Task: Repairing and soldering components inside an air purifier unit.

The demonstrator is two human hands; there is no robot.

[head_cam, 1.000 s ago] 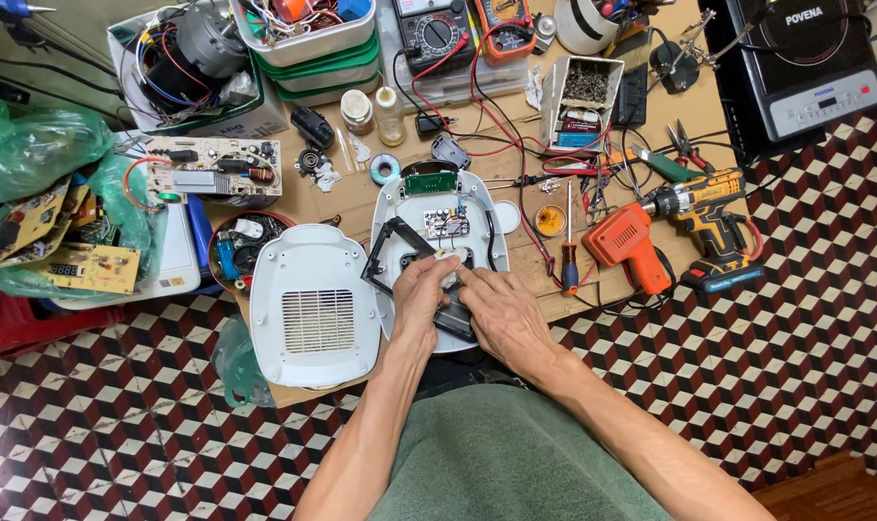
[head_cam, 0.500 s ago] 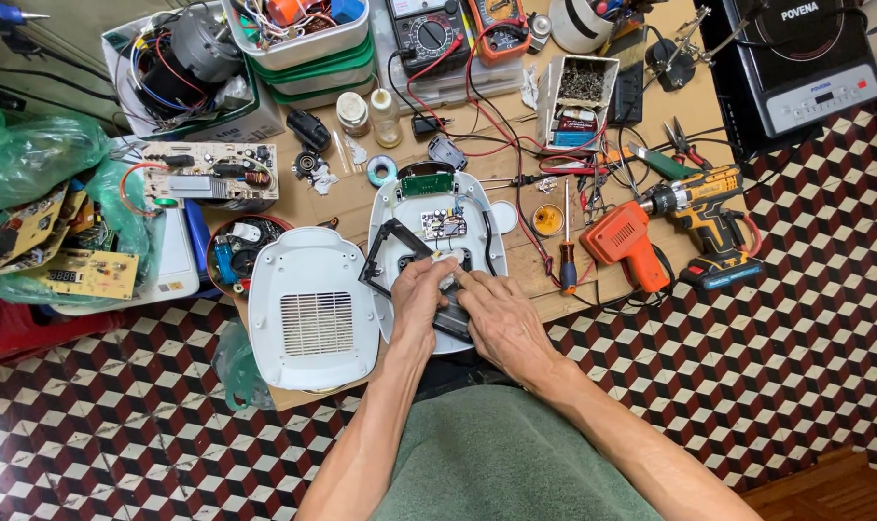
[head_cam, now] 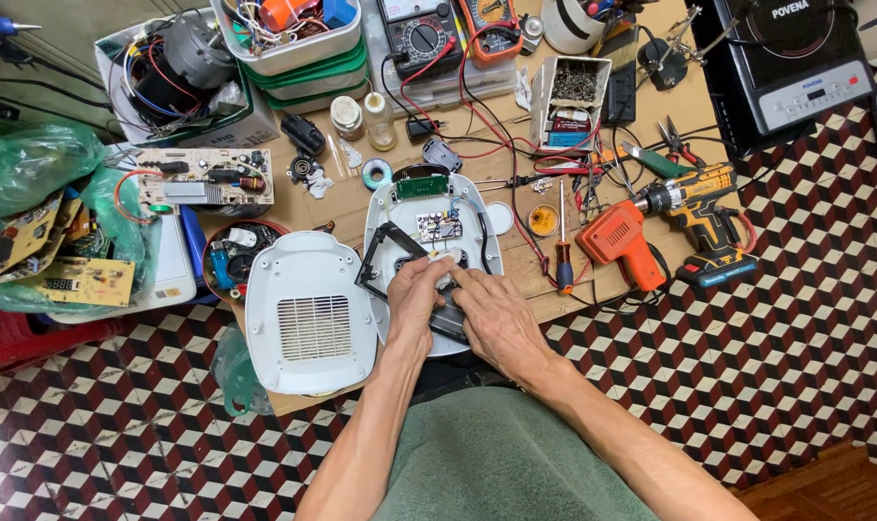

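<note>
My left hand (head_cam: 417,299) and my right hand (head_cam: 491,318) meet over the lower half of the opened white appliance shell (head_cam: 392,207), which lies on the low wooden board (head_cam: 525,275) right in front of my lap, its near end hanging just past the board's front edge. Both hands are curled narrow, fingertips pinched close together around a small white part (head_cam: 446,257) in the middle of the shell; I cannot tell which fingers actually grip it. My right palm covers a dark block (head_cam: 448,320) at the shell's near end, and a black frame (head_cam: 378,259) leans out of the shell just left of my left thumb. A small green circuit board (head_cam: 421,185) sits at the far end of the shell, clear of my fingers. Tight against the shell's left edge lies the white vented cover (head_cam: 308,314), touching or nearly so, leaving my left wrist little room on that side. To the right there is a narrow bare strip of board before the screwdriver (head_cam: 563,260) and the orange soldering gun (head_cam: 617,241), with the yellow cordless drill (head_cam: 694,207) beyond them at the board's right edge. Red and black leads (head_cam: 496,125) trail from the meters (head_cam: 453,29) down toward the shell's far end. Near me, past the board's front edge, is only the checkered floor (head_cam: 747,347) and my knees.
</note>
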